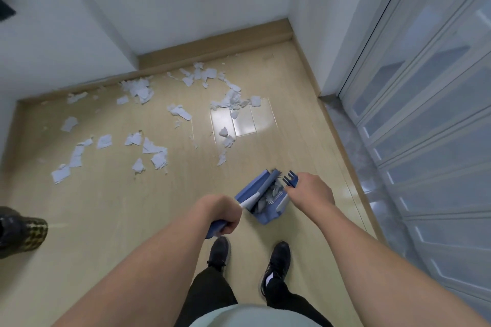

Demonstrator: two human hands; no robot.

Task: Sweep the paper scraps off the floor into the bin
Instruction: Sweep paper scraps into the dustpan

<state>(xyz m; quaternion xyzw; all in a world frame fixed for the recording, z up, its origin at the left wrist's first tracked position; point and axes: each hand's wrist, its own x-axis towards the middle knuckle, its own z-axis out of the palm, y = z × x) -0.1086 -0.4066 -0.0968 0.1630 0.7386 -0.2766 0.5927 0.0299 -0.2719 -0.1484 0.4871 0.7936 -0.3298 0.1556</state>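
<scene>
A: Left edge first?
B: Dark bag with a patterned side (22,228) at the near left, cut off by the frame. Could be the bin, can't tell.
A: Scraps?
B: White paper scraps (143,90) all over the wooden floor (106,220), mostly the far half. One band lies along the far baseboard (212,44). A looser group sits mid-left, near the left wall. A thin trail runs down through the bright glare patch toward the dustpan.
A: Left hand?
B: Left hand (221,214) is fisted around the blue end of the brush handle (249,202), knuckles up. The handle goes white, then blue, slanting far-right into the pan.
A: Brush head?
B: Brush (268,182) lies across the mouth of the dustpan, bristles blurred at the far tip.
A: Dustpan?
B: Blue dustpan (261,214), just ahead of the black shoes (277,260), centre-right. Some grey-white scraps are already inside it, partly hidden under the brush.
A: Right hand?
B: Right hand (310,190) grips the pan's right side by the comb teeth (289,180), fingers curled under and hidden.
A: Far right?
B: White panelled doors (425,114) with frosted panes, grey threshold strip at their base.
</scene>
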